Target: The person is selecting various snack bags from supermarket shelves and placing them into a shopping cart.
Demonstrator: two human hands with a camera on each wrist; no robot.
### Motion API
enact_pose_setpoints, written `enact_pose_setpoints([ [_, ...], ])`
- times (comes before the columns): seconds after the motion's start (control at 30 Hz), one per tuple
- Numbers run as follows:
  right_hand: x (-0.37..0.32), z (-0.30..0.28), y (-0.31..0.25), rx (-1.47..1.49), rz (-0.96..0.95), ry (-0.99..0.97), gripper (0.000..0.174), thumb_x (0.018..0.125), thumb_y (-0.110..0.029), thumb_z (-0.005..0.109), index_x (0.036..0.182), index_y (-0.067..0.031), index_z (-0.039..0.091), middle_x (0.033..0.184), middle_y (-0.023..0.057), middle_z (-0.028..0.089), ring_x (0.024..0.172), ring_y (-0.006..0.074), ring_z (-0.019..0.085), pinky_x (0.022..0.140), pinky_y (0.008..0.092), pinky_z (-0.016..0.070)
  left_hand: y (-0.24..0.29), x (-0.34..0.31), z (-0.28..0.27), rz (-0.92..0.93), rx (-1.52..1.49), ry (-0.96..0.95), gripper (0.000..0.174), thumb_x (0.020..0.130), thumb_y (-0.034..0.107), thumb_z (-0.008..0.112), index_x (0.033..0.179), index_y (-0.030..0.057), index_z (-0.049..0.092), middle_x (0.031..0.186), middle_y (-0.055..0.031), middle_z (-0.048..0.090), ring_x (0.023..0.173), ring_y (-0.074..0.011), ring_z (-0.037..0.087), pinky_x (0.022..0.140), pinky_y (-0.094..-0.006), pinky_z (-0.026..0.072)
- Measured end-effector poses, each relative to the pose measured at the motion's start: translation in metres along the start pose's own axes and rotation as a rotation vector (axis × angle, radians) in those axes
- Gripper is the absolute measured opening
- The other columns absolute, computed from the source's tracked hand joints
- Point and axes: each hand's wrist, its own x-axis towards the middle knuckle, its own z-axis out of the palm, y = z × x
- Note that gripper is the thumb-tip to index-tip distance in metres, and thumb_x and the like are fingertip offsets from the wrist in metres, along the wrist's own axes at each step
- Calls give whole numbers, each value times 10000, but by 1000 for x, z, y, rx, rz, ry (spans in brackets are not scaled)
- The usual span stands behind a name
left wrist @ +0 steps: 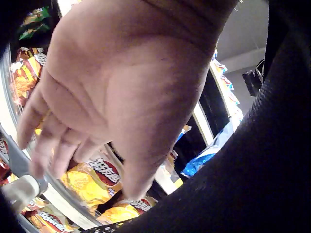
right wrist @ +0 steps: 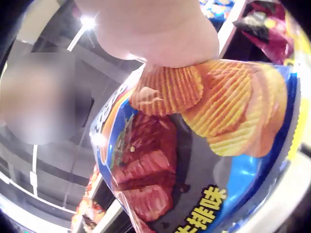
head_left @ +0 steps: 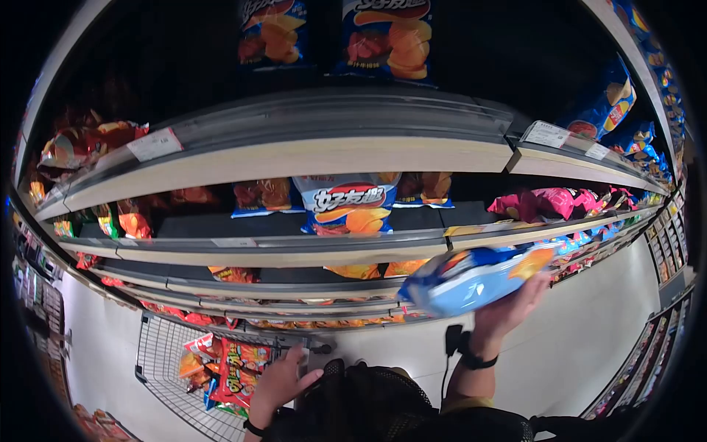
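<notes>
My right hand (head_left: 508, 309) grips a blue bag of potato chips (head_left: 471, 283) by one side, tilted in front of the lower shelves. Ridged chips and sliced meat are printed on that bag (right wrist: 155, 165) in the right wrist view, where only part of the hand (right wrist: 155, 34) shows at its edge. Low on the left, my left hand (head_left: 280, 383) is beside the shopping cart (head_left: 140, 353), holding nothing. Its fingers (left wrist: 63, 150) are loosely extended in the left wrist view. A red snack bag (head_left: 239, 368) and several other packets lie in the cart.
Shelves (head_left: 294, 158) of snack bags curve across the front. A bag of the same brand (head_left: 350, 206) stands on the middle shelf, with pink bags (head_left: 549, 202) to its right. Red bags (head_left: 96, 144) lie at the upper left. Pale floor (head_left: 567, 331) stretches to the right.
</notes>
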Motion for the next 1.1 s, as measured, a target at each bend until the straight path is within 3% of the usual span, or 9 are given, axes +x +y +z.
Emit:
enact_pose_setpoints([
  [0.07, -36, -14, 6, -58, 165, -157, 108, 1051, -174, 522, 1045, -69, 498, 975, 21, 581, 874, 101, 576, 806, 276, 494, 24, -4, -18, 300, -328, 148, 919, 816, 481, 799, 1480, 8, 374, 1336, -234, 595, 1195, -369, 623, 984, -445, 512],
  [0.2, -104, -26, 25, -100, 437, -327, 174, 1057, -196, 540, 940, -72, 506, 834, -38, 524, 732, 26, 409, 674, 215, 367, 41, 0, -20, 501, -613, 114, 1086, 714, 430, 899, 1532, 21, 313, 1492, -203, 460, 1347, -317, 506, 1062, -426, 457],
  [0.3, -128, -30, 26, -28, 519, -435, 159, 1075, -229, 503, 1027, -78, 487, 1049, 33, 620, 977, 100, 589, 884, 291, 478, 47, 3, -20, 595, -440, 118, 1171, 654, 463, 928, 1529, 0, 302, 1485, -238, 451, 1359, -343, 489, 1079, -438, 441],
  [0.5, -153, -27, 23, -10, 725, -469, 167, 1084, -228, 481, 1050, -66, 505, 1082, 44, 623, 1008, 117, 595, 921, 312, 474, 42, -3, 0, 504, -597, 172, 937, 697, 365, 922, 1400, -14, 431, 1281, -206, 623, 1192, -313, 632, 1004, -398, 496],
  [0.73, -136, -15, 18, 53, 892, -719, 413, 1036, -280, 572, 1339, -5, 515, 1232, 129, 643, 1156, 191, 602, 1018, 359, 454, 30, -24, -3, 365, -593, 198, 878, 742, 323, 887, 1424, 15, 429, 1272, -209, 634, 1154, -326, 656, 977, -397, 515],
  [0.83, -135, -17, 30, -16, 962, -779, 378, 1035, -270, 572, 1303, -4, 555, 1241, 149, 650, 1161, 207, 605, 1024, 366, 457, 25, -30, -15, 345, -568, 199, 913, 752, 329, 878, 1458, 7, 398, 1276, -207, 636, 1172, -322, 649, 995, -384, 503],
  [0.97, -136, -26, 42, -49, 1023, -639, 199, 1030, -180, 588, 1164, -34, 609, 1108, 97, 703, 992, 156, 679, 875, 308, 536, 19, -34, -8, 302, -804, 6, 919, 769, 331, 874, 1480, 17, 384, 1265, -170, 649, 1151, -244, 649, 1008, -356, 491],
  [1.0, -139, -19, 40, -81, 1013, -590, 162, 1002, -181, 652, 1074, -37, 637, 1002, 58, 702, 890, 115, 661, 819, 273, 528, 16, -33, -4, 294, -956, -97, 858, 794, 271, 865, 1462, 7, 395, 1278, -133, 641, 1160, -205, 625, 1015, -345, 487],
  [1.1, -144, -24, 46, -93, 1004, -557, 162, 1009, -188, 643, 1072, -38, 636, 1008, 57, 701, 892, 110, 659, 811, 273, 530, 10, -34, 2, 217, -1129, -283, 749, 852, 197, 829, 1444, -5, 418, 1306, -90, 625, 1174, -154, 593, 1022, -320, 484],
])
